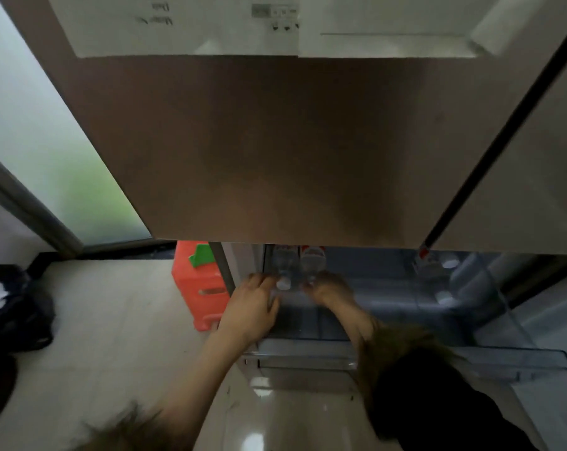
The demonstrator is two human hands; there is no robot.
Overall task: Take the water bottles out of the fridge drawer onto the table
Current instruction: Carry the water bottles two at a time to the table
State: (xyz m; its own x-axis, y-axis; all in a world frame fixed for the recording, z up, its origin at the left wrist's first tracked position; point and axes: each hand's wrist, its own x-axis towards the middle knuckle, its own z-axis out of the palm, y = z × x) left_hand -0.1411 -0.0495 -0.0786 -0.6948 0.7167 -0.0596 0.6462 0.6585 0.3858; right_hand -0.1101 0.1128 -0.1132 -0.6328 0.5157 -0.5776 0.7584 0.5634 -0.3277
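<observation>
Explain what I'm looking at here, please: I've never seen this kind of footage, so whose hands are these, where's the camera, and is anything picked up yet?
One picture, from a wide-angle camera worn on a person's head, looking down. No robot is involved. A brown fridge door fills the top. Below it a clear fridge drawer is pulled open. The left hand and right hand reach two water bottles lying side by side at the drawer's back left. The picture is blurred, so I cannot tell whether either hand grips one yet. More bottles lie to the right. An orange stool stands on the floor beside the fridge.

Clear water bottles (299,263) bear red labels; an orange-red stool (199,288) stands beside the bronze-brown fridge door (275,151).
</observation>
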